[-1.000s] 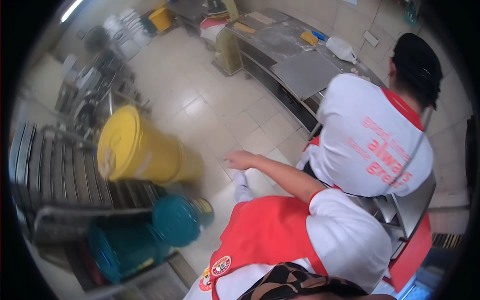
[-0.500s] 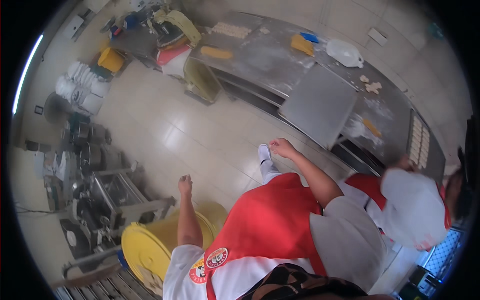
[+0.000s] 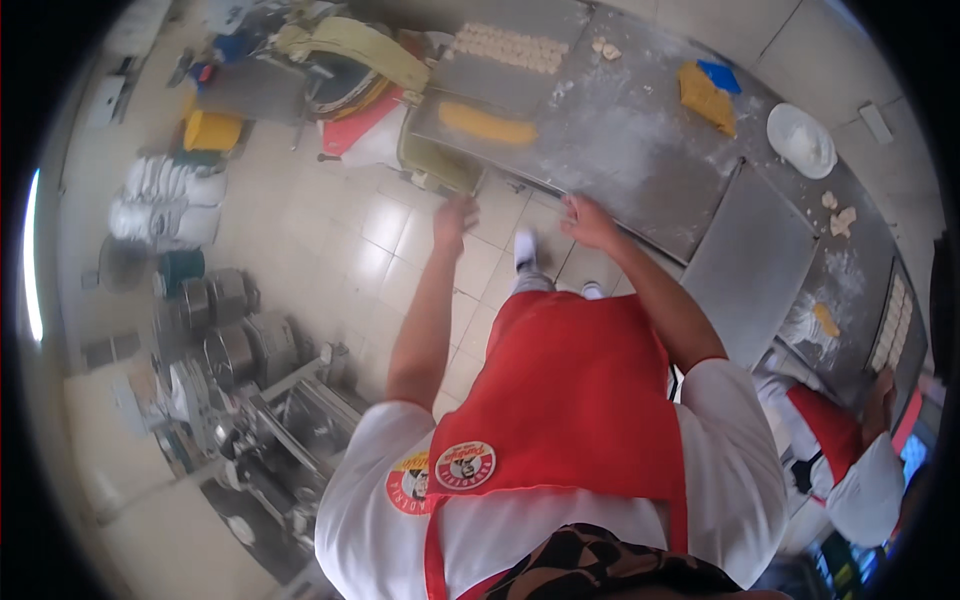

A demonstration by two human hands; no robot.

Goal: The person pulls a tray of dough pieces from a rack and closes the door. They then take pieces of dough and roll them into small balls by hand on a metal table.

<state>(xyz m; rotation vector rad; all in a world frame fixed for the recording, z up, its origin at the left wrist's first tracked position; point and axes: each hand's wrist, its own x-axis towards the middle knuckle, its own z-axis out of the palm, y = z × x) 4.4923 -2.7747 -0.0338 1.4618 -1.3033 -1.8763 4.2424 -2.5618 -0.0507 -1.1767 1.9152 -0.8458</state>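
My left hand (image 3: 456,221) is out in front of me over the tiled floor, its fingers loosely bent and apart, somewhat blurred. Nothing shows in it. Close to the front edge of the steel worktable (image 3: 640,170) is my right hand (image 3: 590,222), fingers half curled and apart, likewise without any object visible. Beyond the hands, a long yellow strip of dough (image 3: 487,123) lies on the table. Farther right sit a yellow slab of dough (image 3: 706,98) and a blue scraper (image 3: 719,76) touching it.
A white tub (image 3: 801,142) stands on the floury table, left of a tray of shaped dough pieces (image 3: 892,325). At right a co-worker in a white cap (image 3: 866,492) reaches toward that tray. Steel pots (image 3: 228,355) and machinery stand left; a pale machine (image 3: 365,50) is ahead.
I have stepped forward along the table. My left hand has swung forward and right, while the right hand has moved forward. The yellow bin at lower left has gone from view.
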